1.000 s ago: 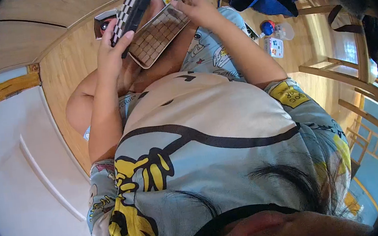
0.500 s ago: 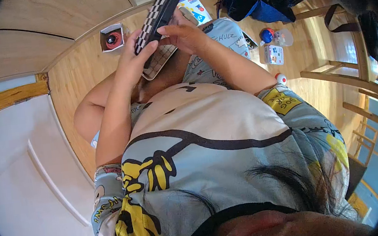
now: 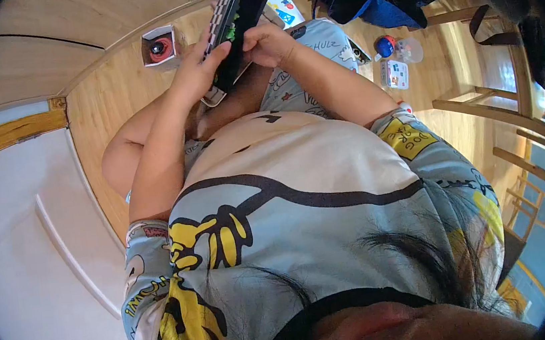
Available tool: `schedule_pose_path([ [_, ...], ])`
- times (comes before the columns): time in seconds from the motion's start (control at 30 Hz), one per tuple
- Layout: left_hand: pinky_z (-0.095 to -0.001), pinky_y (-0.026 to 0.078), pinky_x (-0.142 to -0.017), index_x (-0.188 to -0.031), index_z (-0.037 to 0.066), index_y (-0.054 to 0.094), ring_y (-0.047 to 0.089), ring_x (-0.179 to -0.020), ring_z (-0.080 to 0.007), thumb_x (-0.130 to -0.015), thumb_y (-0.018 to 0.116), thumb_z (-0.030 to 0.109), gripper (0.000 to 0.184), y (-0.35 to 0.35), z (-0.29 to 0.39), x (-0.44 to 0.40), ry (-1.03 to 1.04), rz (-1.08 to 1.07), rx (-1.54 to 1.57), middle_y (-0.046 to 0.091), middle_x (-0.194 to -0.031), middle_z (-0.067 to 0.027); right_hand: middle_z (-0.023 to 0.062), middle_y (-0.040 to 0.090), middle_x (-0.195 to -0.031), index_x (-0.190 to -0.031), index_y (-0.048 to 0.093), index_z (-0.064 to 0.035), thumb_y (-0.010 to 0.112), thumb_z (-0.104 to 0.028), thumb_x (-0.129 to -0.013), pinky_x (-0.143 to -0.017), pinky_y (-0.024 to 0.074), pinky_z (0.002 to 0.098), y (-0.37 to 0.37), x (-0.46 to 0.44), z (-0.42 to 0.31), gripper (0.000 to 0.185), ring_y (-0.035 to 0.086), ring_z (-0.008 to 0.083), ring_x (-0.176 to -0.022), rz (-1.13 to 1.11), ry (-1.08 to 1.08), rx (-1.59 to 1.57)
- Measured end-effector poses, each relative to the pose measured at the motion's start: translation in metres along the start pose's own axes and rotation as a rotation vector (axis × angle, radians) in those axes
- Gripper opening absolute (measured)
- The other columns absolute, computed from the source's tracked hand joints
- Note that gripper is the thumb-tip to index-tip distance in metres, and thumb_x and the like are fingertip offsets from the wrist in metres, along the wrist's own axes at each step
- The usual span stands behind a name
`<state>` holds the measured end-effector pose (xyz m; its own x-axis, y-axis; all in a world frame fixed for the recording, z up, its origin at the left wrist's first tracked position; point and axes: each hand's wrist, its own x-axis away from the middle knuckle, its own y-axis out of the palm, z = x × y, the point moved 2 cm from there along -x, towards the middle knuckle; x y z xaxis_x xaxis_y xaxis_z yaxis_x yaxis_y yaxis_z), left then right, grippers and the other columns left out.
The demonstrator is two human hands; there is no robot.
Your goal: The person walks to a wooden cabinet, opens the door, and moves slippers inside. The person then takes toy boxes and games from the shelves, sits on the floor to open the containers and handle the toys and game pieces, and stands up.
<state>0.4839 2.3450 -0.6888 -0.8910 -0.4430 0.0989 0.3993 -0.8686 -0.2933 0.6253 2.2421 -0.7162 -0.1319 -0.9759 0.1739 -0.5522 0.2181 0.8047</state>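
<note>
A folding chessboard case [image 3: 228,20], checkered black and white outside, stands partly unfolded above my lap. Its black inside shows, with small green pieces [image 3: 234,29] near the hinge side. My left hand [image 3: 199,72] grips the checkered half, thumb over its inner edge. Curled at the other half's near edge is my right hand [image 3: 268,45]; its fingertips are partly hidden. Under the case, a light-rimmed box [image 3: 214,100] rests by my legs, mostly covered.
On the wooden floor sit an open white box with a red and black round item [image 3: 160,48], a blue and red ball [image 3: 385,47], a clear cup [image 3: 410,51] and a white printed box [image 3: 395,74]. Dark blue cloth [image 3: 378,3] and wooden chair legs [image 3: 494,108] are at right.
The case was closed and has come partly open, exposing the black inside and green pieces. My right hand has curled its fingers at the edge.
</note>
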Motion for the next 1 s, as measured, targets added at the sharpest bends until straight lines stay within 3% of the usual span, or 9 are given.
schedule_pose_path([
  [0.07,-0.0321,0.038,-0.096,-0.142,0.003,0.031,0.05,-0.117,-0.0295,-0.087,0.056,0.045,0.073,-0.002,0.0,0.002,-0.026,0.005,-0.081,0.052,-0.125,-0.0264,0.0103,0.064,-0.087,-0.089,0.062,-0.0006,0.053,0.002,-0.065,-0.078,0.0507,0.0377,-0.033,-0.01,0.01,0.025,0.063,0.0242,-0.083,-0.129,0.059,0.033],
  [0.17,-0.0306,0.038,-0.096,-0.14,0.001,0.035,0.051,-0.116,-0.0306,-0.086,0.056,0.046,0.073,-0.008,-0.007,0.001,-0.09,0.031,-0.103,0.054,-0.123,-0.0244,0.0126,0.065,-0.094,-0.097,0.062,0.0016,0.052,0.0,-0.065,-0.082,0.0497,0.0401,-0.026,-0.011,0.011,0.034,0.064,0.0262,-0.087,-0.279,0.075,-0.145],
  [0.27,-0.0337,0.044,-0.09,-0.132,0.003,0.046,0.059,-0.105,-0.0288,-0.085,0.057,0.049,0.067,-0.022,0.015,0.007,-0.214,0.035,0.181,0.06,-0.115,-0.0183,0.0148,0.066,-0.099,-0.101,0.061,0.0038,0.05,-0.002,-0.065,-0.088,0.0477,0.0434,0.005,-0.003,0.0,0.039,0.063,0.0291,-0.093,-0.094,0.121,-0.102],
  [0.33,-0.0385,0.05,-0.081,-0.123,0.006,0.054,0.063,-0.095,-0.0249,-0.084,0.058,0.053,0.061,-0.034,0.019,0.015,-0.557,-0.085,0.56,0.064,-0.108,-0.0118,0.0155,0.065,-0.101,-0.102,0.061,0.0043,0.05,-0.004,-0.064,-0.089,0.047,0.0449,0.003,-0.004,-0.002,0.04,0.062,0.0301,-0.095,-0.104,0.136,-0.118],
  [0.4,-0.0443,0.053,-0.075,-0.115,0.01,0.057,0.064,-0.09,-0.0215,-0.082,0.058,0.056,0.057,-0.038,0.027,0.019,-0.551,-0.086,0.62,0.066,-0.104,-0.0086,0.0162,0.065,-0.103,-0.103,0.06,0.0048,0.049,-0.005,-0.064,-0.091,0.0462,0.0463,-0.002,-0.006,-0.002,0.041,0.062,0.031,-0.098,-0.111,0.153,-0.136],
  [0.6,-0.0609,0.048,-0.079,-0.125,0.013,0.052,0.06,-0.101,-0.0313,-0.081,0.057,0.056,0.062,-0.044,0.043,0.03,-0.563,-0.007,0.84,0.06,-0.116,-0.0112,0.017,0.063,-0.108,-0.108,0.057,0.0049,0.051,-0.006,-0.063,-0.092,0.0453,0.0485,-0.005,-0.008,0.001,0.046,0.061,0.0319,-0.099,-0.078,0.181,-0.142],
  [0.8,-0.0604,0.045,-0.084,-0.124,0.013,0.052,0.059,-0.103,-0.0307,-0.08,0.058,0.057,0.062,-0.038,0.033,0.033,-0.555,0.021,0.889,0.06,-0.116,-0.0108,0.0156,0.061,-0.108,-0.117,0.052,0.0015,0.051,-0.007,-0.067,-0.09,0.0466,0.047,-0.001,-0.008,0.006,0.05,0.06,0.0325,-0.099,-0.006,0.201,-0.066],
  [0.87,-0.0595,0.046,-0.084,-0.123,0.013,0.052,0.059,-0.102,-0.0305,-0.079,0.058,0.057,0.062,-0.036,0.033,0.035,-0.566,0.01,0.907,0.06,-0.116,-0.0109,0.0126,0.059,-0.108,-0.125,0.045,-0.0003,0.055,-0.005,-0.068,-0.087,0.0475,0.0449,0.008,-0.002,0.001,0.058,0.058,0.0309,-0.099,0.177,0.014,0.134],
  [1.0,-0.0557,0.048,-0.082,-0.121,0.013,0.054,0.06,-0.099,-0.0294,-0.078,0.059,0.058,0.063,-0.038,0.029,0.039,-0.596,0.008,0.931,0.061,-0.114,-0.011,0.0097,0.053,-0.12,-0.134,0.037,-0.0062,0.058,-0.007,-0.073,-0.091,0.0458,0.0395,-0.018,-0.008,0.003,0.064,0.054,0.0266,-0.105,0.183,-0.172,0.437],
])
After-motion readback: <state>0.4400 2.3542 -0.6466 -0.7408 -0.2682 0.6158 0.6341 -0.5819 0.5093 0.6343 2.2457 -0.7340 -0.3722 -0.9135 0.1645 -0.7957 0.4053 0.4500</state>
